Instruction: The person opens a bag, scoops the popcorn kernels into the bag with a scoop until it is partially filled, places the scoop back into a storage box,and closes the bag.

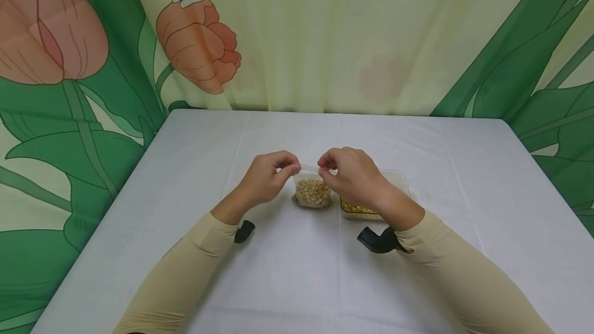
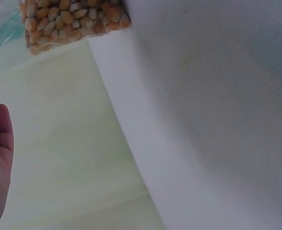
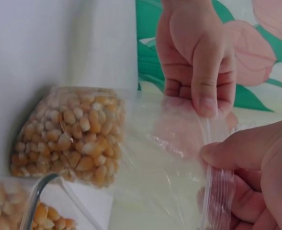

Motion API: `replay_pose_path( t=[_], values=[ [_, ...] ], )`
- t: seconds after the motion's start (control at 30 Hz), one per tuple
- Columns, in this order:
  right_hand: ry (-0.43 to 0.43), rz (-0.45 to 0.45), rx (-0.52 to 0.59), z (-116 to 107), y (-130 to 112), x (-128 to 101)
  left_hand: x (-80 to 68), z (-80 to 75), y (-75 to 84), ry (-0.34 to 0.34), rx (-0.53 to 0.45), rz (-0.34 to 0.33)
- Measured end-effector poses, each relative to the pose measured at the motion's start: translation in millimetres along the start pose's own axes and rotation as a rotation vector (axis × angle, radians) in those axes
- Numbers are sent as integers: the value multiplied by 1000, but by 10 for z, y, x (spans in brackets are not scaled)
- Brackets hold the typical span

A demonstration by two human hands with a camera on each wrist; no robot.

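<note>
1. At frame centre, the left hand point(image 1: 269, 179) and right hand point(image 1: 352, 177) each pinch the top edge of a small clear bag of corn kernels point(image 1: 312, 193).
2. The bag's bottom rests on the white table point(image 1: 297, 282).
3. Just right of the bag, partly behind the right wrist, sits a clear container point(image 1: 394, 182) holding more kernels.
4. A floral curtain point(image 1: 93, 92) fills the upper frame.

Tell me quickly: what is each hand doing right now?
Left hand: fingers pinch the top edge of the bag of corn kernels.
Right hand: fingers pinch the same top edge, on the other side.
</note>
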State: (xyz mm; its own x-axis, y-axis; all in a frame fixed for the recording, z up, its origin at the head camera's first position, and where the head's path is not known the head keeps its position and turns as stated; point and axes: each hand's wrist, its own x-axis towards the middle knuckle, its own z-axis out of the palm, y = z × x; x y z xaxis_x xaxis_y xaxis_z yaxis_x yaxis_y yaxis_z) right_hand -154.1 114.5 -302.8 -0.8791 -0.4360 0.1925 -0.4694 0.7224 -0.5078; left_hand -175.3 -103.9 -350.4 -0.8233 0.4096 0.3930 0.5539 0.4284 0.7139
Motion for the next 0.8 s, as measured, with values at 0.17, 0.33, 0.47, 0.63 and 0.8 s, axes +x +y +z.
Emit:
replay_pose_path(
  t=[0.17, 0.33, 0.47, 0.63, 0.8],
  values=[
    [-1, 29, 6, -30, 48, -50, 8, 13, -3, 0, -15, 1],
    [-20, 74, 19, -57, 103, -109, -12, 25, -21, 7, -4, -6],
    [-33, 84, 24, -84, 135, -154, -35, 25, -38, 19, 7, 2],
    [-30, 86, 12, -136, 171, -215, -45, 30, -57, 21, 8, 22],
    [-33, 110, 22, -190, 214, -253, -44, 21, -43, 36, 13, 24]
  ],
)
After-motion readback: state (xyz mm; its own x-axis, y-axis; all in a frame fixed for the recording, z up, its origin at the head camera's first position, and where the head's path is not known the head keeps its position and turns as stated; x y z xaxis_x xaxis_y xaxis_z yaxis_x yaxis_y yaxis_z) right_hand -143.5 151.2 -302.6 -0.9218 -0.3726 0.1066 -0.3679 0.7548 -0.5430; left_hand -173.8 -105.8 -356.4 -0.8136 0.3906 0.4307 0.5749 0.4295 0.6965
